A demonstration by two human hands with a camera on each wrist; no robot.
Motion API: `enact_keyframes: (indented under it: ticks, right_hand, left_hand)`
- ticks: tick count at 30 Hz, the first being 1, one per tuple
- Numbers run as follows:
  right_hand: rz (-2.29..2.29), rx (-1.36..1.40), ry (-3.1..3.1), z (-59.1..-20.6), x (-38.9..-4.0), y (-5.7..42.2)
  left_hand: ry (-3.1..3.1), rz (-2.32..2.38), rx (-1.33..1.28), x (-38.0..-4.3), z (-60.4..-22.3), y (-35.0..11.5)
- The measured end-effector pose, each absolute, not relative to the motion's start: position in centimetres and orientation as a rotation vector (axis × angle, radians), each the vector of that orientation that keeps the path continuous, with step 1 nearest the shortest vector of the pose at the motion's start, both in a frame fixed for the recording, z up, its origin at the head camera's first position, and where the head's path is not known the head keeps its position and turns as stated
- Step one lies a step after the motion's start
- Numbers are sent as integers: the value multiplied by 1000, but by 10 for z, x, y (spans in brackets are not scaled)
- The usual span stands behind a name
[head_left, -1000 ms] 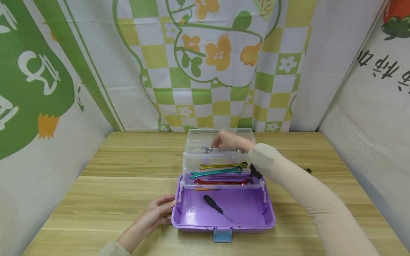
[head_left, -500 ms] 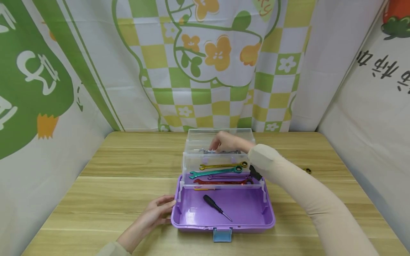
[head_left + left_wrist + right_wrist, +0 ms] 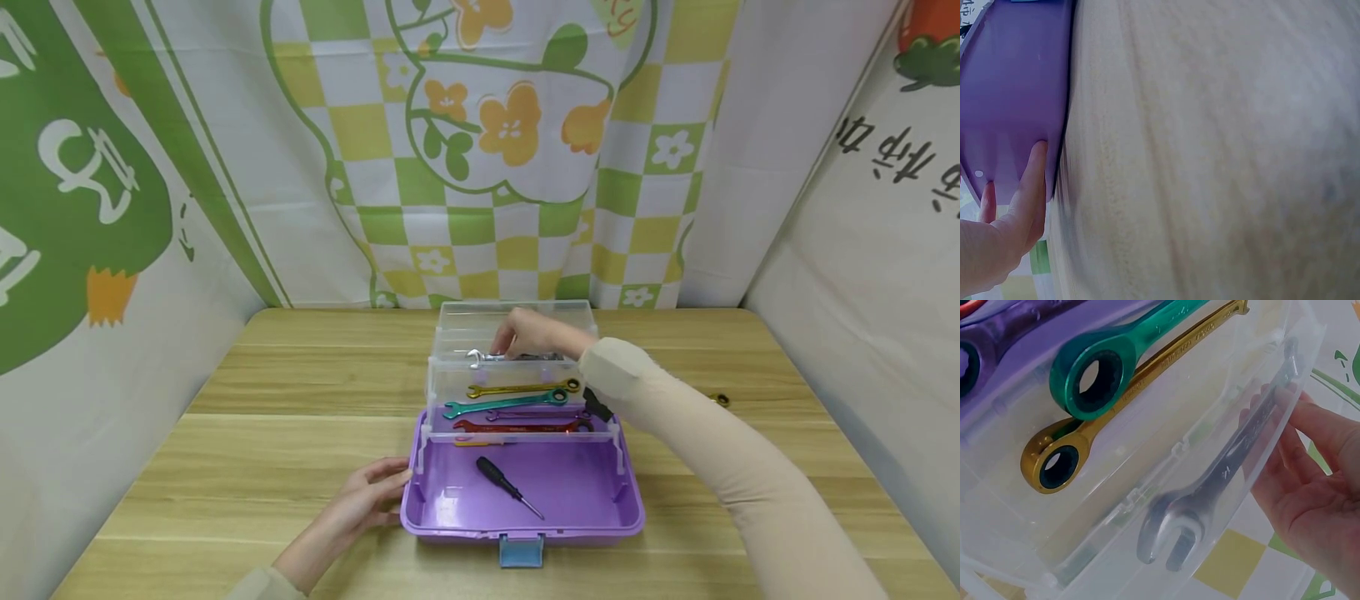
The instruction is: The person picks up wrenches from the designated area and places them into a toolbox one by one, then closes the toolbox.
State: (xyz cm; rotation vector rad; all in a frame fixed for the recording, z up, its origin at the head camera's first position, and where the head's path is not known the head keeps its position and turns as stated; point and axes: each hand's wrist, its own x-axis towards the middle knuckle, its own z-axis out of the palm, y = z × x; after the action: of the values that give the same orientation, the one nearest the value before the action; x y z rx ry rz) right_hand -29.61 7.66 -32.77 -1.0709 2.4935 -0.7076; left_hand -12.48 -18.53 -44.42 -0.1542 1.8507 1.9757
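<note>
"While the left hand stays planted against the left end of the purple box, the action is all up top, with the right hand!"

"And what has it got?"

"Thumb and fingers pinching a silver wrench by the shaft, at the upper clear tray. Compare a second ago: hand and wrench have both dipped slightly, and the wrench's left head, once higher and blurrier, now shows as a crisp, bright open end just above the tray's front edge."

"So a small drop. Any change on the left?"

"None! Same spot, fingers apart and fairly straight, tips touching the outer wall; the left wrist view confirms it."

"Down in the lower clear tray?"

"Gold wrench at the back, turquoise wrench before it, then the purple wrench, red wrench nearest the front. All four are lying as they were."

"And the black-handled screwdriver?"

"Unmoved, slanting across the box floor, tip toward the front, with the blue latch hanging ahead of it."

"One more shift: out on the desk, a gold ring end peeks past the sleeve, showing more gold than a second ago!"
</note>
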Motion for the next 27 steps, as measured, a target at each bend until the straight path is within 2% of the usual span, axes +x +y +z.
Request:
enact_keyframes:
  ticks: [13, 27]
  right_hand:
    - [-675, -996, 2532, -330, -294, 76]
    - [-763, -1079, 2548, -333, -291, 88]
  left_hand:
    - [1853, 1976, -163, -125, -446, -185]
    - [1852, 1978, -155, -125, -445, -186]
